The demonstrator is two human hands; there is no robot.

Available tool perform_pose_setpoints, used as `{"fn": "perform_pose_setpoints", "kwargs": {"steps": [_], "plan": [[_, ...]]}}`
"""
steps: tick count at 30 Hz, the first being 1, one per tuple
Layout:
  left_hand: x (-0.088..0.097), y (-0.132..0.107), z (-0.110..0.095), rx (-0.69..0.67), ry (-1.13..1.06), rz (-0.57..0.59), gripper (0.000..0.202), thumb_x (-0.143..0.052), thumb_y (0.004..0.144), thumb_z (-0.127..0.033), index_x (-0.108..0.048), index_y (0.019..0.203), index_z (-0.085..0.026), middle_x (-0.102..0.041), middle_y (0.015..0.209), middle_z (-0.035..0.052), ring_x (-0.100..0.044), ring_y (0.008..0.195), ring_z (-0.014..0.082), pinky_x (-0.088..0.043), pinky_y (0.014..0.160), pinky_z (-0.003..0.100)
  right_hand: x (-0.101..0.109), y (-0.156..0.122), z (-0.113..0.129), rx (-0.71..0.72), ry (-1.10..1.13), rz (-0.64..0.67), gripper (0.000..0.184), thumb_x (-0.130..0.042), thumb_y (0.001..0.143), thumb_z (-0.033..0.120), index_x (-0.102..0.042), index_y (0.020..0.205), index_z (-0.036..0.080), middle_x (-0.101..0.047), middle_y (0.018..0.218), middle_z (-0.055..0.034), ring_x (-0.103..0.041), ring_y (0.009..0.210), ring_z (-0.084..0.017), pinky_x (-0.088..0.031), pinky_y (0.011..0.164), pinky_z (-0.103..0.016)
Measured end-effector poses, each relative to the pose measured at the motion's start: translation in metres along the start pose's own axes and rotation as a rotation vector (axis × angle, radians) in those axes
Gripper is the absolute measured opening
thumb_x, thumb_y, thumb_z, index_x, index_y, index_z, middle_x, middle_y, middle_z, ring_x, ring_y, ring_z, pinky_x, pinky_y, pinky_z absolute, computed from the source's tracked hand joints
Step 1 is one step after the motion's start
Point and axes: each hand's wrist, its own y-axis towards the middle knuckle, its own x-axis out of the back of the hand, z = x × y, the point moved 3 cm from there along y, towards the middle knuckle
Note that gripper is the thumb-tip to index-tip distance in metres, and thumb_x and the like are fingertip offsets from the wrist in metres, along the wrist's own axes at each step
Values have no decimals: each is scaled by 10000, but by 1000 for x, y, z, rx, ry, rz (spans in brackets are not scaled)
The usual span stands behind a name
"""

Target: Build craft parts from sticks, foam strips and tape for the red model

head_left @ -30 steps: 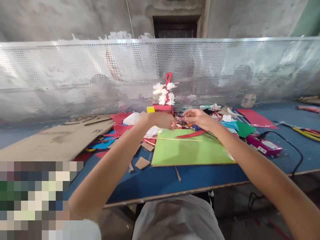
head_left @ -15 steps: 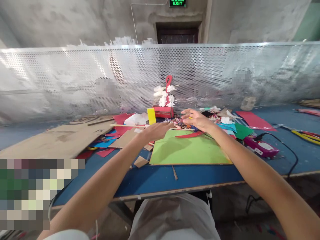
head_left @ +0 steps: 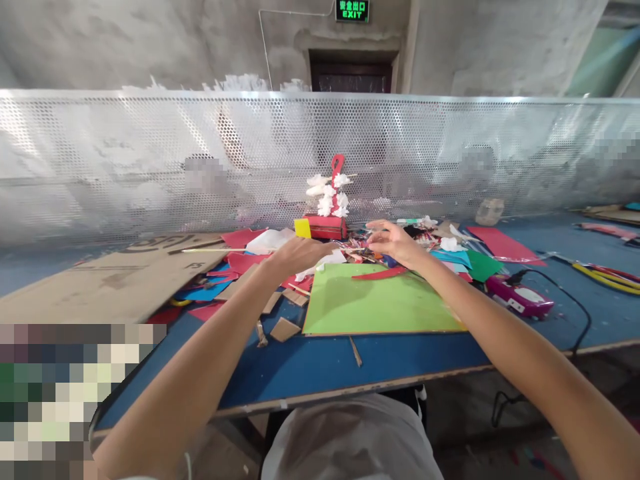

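My left hand (head_left: 299,253) is closed above the far left corner of the green sheet (head_left: 380,303). It holds a thin wooden stick (head_left: 215,251) that points out to the left over the cardboard. My right hand (head_left: 395,241) hovers over a heap of coloured paper scraps (head_left: 363,253) just beyond the sheet. Its fingertips are pinched together, and what they hold is too small to make out. A curved red strip (head_left: 380,272) lies on the sheet's far edge. Behind the hands stands a red paper model with white flowers (head_left: 330,200), with a yellow piece (head_left: 302,228) beside it.
A large cardboard sheet (head_left: 110,280) lies at the left. A pink glue gun (head_left: 520,299) with a black cable rests at the right, near red and green paper. A perforated metal screen (head_left: 150,160) walls off the back of the blue table (head_left: 320,367). Cardboard offcuts lie near the sheet.
The stick lay across the green sheet a second ago; my left hand has picked it up and swung it out to the left. My right hand stayed over the scraps.
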Motion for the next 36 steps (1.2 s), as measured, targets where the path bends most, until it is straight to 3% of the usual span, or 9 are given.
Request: {"fn": "perform_pose_setpoints", "kwargs": {"steps": [3, 5, 10, 17, 36], "plan": [[2, 0, -3, -9, -2, -23, 546, -376, 998, -139, -401, 1516, -307, -723, 1141, 76, -678, 816, 177, -421, 631, 262, 0, 2, -4, 29, -31, 13, 583, -865, 652, 234, -620, 1181, 257, -666, 903, -13, -651, 824, -158, -556, 777, -313], [4, 0, -7, -33, -7, -45, 562, -395, 966, -100, -436, 1494, -288, -693, 1197, 82, -680, 872, 183, -434, 644, 267, -1, 3, -4, 61, -55, 20, 563, -865, 664, 243, -631, 1176, 259, -669, 914, -17, -656, 839, -162, -556, 790, -318], [10, -1, -19, -79, -10, -63, 514, -431, 925, -95, -528, 1408, -243, -663, 1219, 89, -676, 937, 200, -444, 650, 278, -10, 2, 0, 105, -136, 28, 562, -856, 681, 288, -630, 1196, 267, -698, 939, -35, -681, 915, -207, -562, 852, -370], [16, -1, -25, -81, -17, -53, 525, -412, 906, -83, -523, 1404, -209, -673, 1206, 100, -674, 901, 193, -428, 625, 276, -20, 0, 2, 58, -154, 24, 667, -849, 662, 289, -590, 1275, 243, -724, 971, -58, -679, 799, -192, -559, 729, -339], [19, -1, -27, -82, -24, -82, 455, -371, 944, -147, -553, 1359, -182, -691, 1196, 115, -689, 872, 201, -435, 623, 280, -18, -2, 8, 73, -223, -20, 618, -835, 681, 299, -596, 1250, 249, -721, 913, -42, -680, 799, -194, -566, 731, -345]]}}
